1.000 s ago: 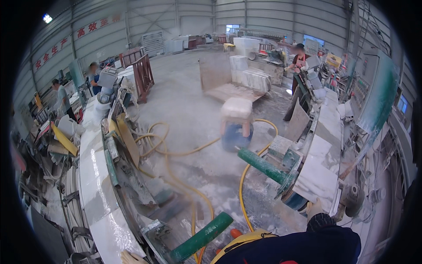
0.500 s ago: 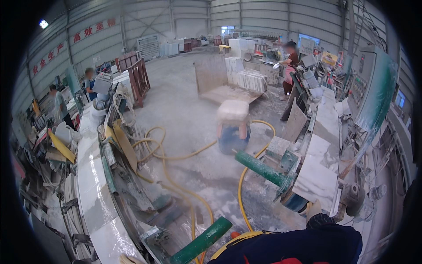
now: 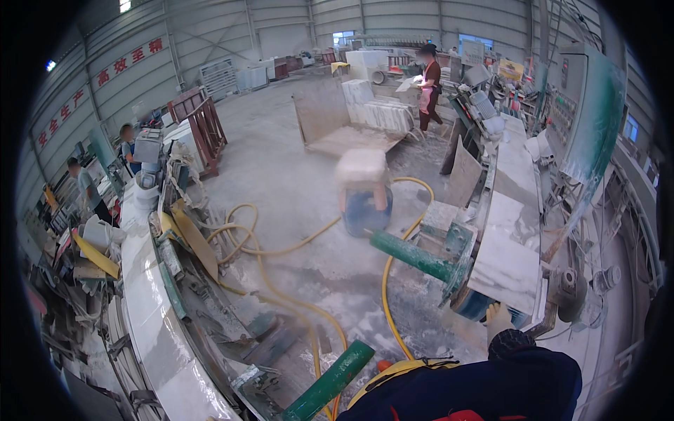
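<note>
My right hand [image 3: 499, 318], in a cream glove below a dark patterned cuff, is at the near end of a white, grey-veined stone slab [image 3: 509, 245]. Its fingertips meet or nearly meet the slab's edge; whether they grip it I cannot make out. The slab lies on a conveyor, with a blue roller [image 3: 472, 306] showing under its end. My left hand is out of view. On the left, a second conveyor carries wet, shiny slabs [image 3: 151, 319].
Green rollers [image 3: 414, 256] jut into the aisle from both conveyors. A yellow hose [image 3: 385, 302] loops over the wet floor. A padded stool [image 3: 362, 168] on a blue drum stands mid-aisle. One co-worker [image 3: 430, 84] holds a white piece; two others [image 3: 84, 186] stand far left.
The view has shifted slightly. My left hand has gone from the lower edge. My right hand remains at the slab's end, its fingers looking more bent. The far-right co-worker has stepped left and turned.
</note>
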{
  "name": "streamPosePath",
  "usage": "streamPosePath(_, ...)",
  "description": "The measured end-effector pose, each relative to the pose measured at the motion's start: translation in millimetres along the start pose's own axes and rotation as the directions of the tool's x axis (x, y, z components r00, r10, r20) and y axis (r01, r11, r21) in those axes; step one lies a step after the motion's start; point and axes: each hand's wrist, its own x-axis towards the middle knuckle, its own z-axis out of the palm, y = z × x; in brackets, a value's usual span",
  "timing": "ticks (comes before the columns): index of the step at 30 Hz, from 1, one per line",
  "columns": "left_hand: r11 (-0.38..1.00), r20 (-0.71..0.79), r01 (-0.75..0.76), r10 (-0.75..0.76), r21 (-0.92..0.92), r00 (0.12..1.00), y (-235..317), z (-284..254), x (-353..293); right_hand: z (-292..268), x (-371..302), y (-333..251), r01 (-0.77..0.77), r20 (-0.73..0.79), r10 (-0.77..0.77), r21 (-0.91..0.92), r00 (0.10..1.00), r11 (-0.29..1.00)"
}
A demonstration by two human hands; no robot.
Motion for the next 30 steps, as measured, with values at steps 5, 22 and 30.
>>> streamPosePath(5,0.994,-0.056,0.111,-0.112,-0.021,0.992,6,-15,6,11,-9,20,-0.066,0.035,0.073,-0.162,0.997,0.984)
streamPosePath(22,0.987,0.000,0.122,-0.122,-0.107,0.992,12,-49,11,36,-36,132,-0.358,0.217,0.507,-0.487,0.834,0.797)
streamPosePath(30,0.995,0.013,0.061,-0.060,-0.084,0.998,1,-38,-3,157,-153,210,-0.225,0.016,0.639,-0.929,0.769,0.294)
